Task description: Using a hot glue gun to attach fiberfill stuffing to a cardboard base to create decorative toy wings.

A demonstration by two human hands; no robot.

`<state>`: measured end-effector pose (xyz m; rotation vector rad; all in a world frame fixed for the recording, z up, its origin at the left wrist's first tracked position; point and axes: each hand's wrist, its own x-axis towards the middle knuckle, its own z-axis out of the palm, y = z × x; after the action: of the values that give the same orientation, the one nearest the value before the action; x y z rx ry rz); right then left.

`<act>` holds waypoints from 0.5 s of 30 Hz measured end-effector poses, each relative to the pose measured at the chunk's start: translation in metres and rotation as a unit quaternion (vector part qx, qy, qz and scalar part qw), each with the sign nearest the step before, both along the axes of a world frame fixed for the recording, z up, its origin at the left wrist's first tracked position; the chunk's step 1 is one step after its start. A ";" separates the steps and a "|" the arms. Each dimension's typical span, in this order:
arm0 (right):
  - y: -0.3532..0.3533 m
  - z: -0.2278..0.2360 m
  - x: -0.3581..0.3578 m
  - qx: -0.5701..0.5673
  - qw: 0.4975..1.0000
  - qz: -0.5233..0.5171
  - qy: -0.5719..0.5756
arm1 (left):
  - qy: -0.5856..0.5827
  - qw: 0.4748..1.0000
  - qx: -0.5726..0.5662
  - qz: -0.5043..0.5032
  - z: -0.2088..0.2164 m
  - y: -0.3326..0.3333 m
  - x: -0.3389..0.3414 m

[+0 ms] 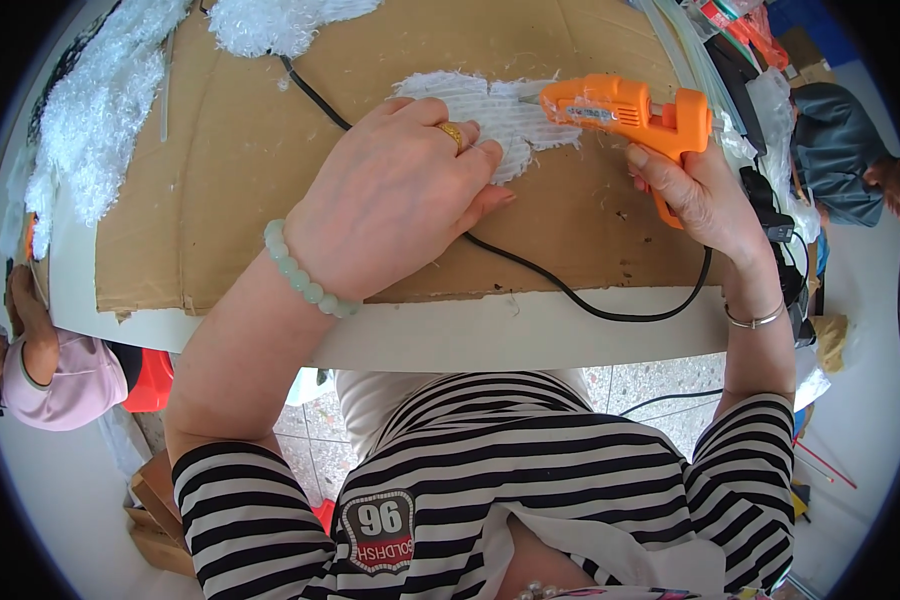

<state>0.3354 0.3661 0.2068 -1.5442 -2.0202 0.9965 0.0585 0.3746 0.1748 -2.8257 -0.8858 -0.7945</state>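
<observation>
My right hand (698, 195) is wrapped round the handle of an orange hot glue gun (625, 107). The gun's nozzle points left and touches or hovers just over a white piece of fabric (520, 130) with ribbed lines and frayed edges. That fabric lies flat on a brown cardboard sheet (240, 200). My left hand (400, 190), with fingers curled and pressed together, holds down the fabric's left side; its fingertips are partly hidden. A black cord (570, 293) runs across the cardboard beneath my left hand and curves up towards the gun.
Shaggy white fringed material (100, 120) lies at the left, with another clump (270, 22) at the top. Plastic bags and clear strips crowd the table's right side. One person (65, 370) is at the left, another (840, 150) at the right. The white table edge (450, 335) is nearest me.
</observation>
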 end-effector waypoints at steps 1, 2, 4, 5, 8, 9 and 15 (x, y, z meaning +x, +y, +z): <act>0.001 0.002 -0.003 0.000 1.000 0.001 0.000 | 0.000 1.000 0.000 0.001 0.000 0.000 -0.001; 0.002 0.005 -0.006 -0.010 1.000 0.002 -0.018 | 0.004 1.000 -0.003 -0.001 0.000 0.001 -0.002; 0.003 0.007 -0.010 -0.021 0.999 0.003 -0.037 | 0.007 1.000 -0.006 -0.002 0.000 0.001 -0.003; 0.004 0.008 -0.013 -0.021 0.999 0.004 -0.047 | 0.027 0.999 -0.027 0.003 0.003 0.000 -0.004; 0.007 0.012 -0.017 -0.023 0.997 0.013 -0.067 | 0.049 0.997 -0.050 0.007 0.005 -0.001 -0.005; 0.008 0.013 -0.018 -0.026 0.996 0.020 -0.077 | 0.052 0.997 -0.053 0.006 0.005 0.000 -0.006; 0.012 0.017 -0.028 0.017 0.992 0.068 -0.107 | 0.061 0.996 -0.060 0.008 0.005 -0.001 -0.008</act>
<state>0.3076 0.3782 0.2239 -1.5718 -2.3039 0.8706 0.0504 0.3732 0.1803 -2.9275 -0.9665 -0.5781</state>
